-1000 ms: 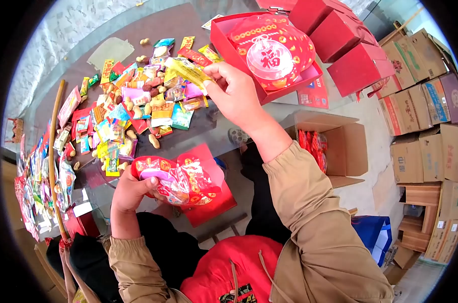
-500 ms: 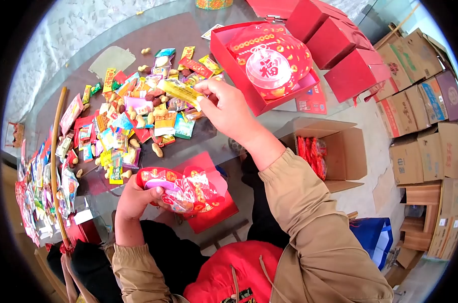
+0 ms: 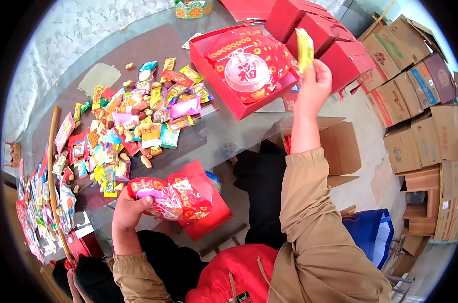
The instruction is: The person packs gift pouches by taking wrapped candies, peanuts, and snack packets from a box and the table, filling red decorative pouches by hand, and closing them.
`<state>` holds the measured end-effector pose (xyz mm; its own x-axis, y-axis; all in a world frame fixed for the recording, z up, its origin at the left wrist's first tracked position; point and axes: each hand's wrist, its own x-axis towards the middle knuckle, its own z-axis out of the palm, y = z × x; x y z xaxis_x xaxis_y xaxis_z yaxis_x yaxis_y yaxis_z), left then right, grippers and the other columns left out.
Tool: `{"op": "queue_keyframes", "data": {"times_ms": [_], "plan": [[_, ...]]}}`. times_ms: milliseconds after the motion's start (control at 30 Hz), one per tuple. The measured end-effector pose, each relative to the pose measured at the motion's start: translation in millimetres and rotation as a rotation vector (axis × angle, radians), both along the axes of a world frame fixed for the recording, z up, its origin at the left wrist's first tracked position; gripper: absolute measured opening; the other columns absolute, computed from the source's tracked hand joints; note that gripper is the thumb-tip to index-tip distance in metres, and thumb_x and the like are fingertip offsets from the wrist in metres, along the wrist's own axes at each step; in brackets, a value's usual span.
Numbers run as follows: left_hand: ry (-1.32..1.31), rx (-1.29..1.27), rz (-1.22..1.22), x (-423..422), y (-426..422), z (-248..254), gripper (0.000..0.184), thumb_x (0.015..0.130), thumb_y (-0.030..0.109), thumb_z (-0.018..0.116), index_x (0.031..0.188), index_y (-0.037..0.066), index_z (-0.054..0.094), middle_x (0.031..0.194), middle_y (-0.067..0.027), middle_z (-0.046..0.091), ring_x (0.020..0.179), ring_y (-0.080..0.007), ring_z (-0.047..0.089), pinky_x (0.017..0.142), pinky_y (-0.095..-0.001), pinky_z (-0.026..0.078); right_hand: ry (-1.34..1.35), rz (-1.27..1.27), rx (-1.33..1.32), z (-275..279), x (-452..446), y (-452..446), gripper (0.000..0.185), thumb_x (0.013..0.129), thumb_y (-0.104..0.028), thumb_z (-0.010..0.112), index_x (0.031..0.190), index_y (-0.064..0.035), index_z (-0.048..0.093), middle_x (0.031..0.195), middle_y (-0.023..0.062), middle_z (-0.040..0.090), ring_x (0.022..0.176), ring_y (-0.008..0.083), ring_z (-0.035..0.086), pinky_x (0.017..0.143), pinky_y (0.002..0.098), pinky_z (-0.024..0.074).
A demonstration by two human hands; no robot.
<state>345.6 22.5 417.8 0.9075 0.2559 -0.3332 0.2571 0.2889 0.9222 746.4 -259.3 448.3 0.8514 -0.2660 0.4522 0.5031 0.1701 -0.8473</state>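
Note:
My right hand (image 3: 313, 86) is raised at the right of the table, its fingers pinching one end of a yellow-wrapped snack (image 3: 304, 49), which points upward. My left hand (image 3: 129, 211) grips a red, gold-patterned clear candy bag (image 3: 181, 198) by its left side, the thumb on top. Pink and other wrapped pieces show inside. Beneath the bag is a red box (image 3: 214, 214), partly covered. A pile of wrapped candies and peanuts (image 3: 133, 123) lies on the table beyond my left hand.
An open red box (image 3: 203, 65) holds several red bags with a round white emblem. Closed red boxes (image 3: 335, 63) stand behind my right hand. An open cardboard carton (image 3: 347, 151) is on the floor, with stacked cartons (image 3: 415, 141) farther right. A wooden stick (image 3: 53, 171) stands at the left.
My right hand has swung right and up from the candy pile with the yellow-wrapped snack, now in front of the closed red boxes. My left hand keeps the bag, and the view has shifted slightly.

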Motion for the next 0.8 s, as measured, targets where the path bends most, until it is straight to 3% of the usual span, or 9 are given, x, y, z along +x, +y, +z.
{"op": "queue_keyframes", "data": {"times_ms": [67,167,433,800], "plan": [[-0.067,0.048,0.069,1,-4,-9,0.047,0.082,0.025,0.082,0.116,-0.001,0.062,0.091,-0.0091,0.073,0.069,-0.0174,0.070,0.059,-0.0296,0.056,0.110,-0.075,0.042,-22,15,-29,0.019,0.093,-0.001,0.058,0.112,0.0033,0.059,0.098,0.0053,0.064,0.078,0.0101,0.058,0.071,0.0238,0.0483],[0.044,-0.015,0.030,0,-3,4,0.045,0.081,0.026,0.083,0.114,0.003,0.063,0.103,-0.0047,0.071,0.094,-0.0173,0.069,0.085,-0.0336,0.054,0.220,-0.092,-0.007,-65,40,-62,0.020,0.091,0.000,0.058,0.110,0.0048,0.062,0.097,0.0064,0.066,0.082,0.0123,0.060,0.074,0.0259,0.0491],[-0.056,-0.026,0.104,-2,-2,-12,0.050,0.081,0.022,0.083,0.121,0.003,0.060,0.109,-0.0059,0.070,0.099,-0.0190,0.068,0.088,-0.0353,0.054,0.326,-0.087,-0.228,-98,52,-73,0.021,0.089,-0.001,0.061,0.109,0.0053,0.065,0.097,0.0075,0.067,0.088,0.0138,0.061,0.081,0.0281,0.0494],[-0.143,-0.142,0.192,-4,-2,-19,0.048,0.087,0.012,0.075,0.129,0.001,0.056,0.116,-0.0087,0.068,0.104,-0.0218,0.067,0.093,-0.0383,0.054,0.300,-0.029,0.022,-99,-33,-91,0.011,0.092,0.000,0.056,0.101,0.0003,0.063,0.085,0.0017,0.060,0.067,0.0073,0.051,0.059,0.0233,0.0421]]}}
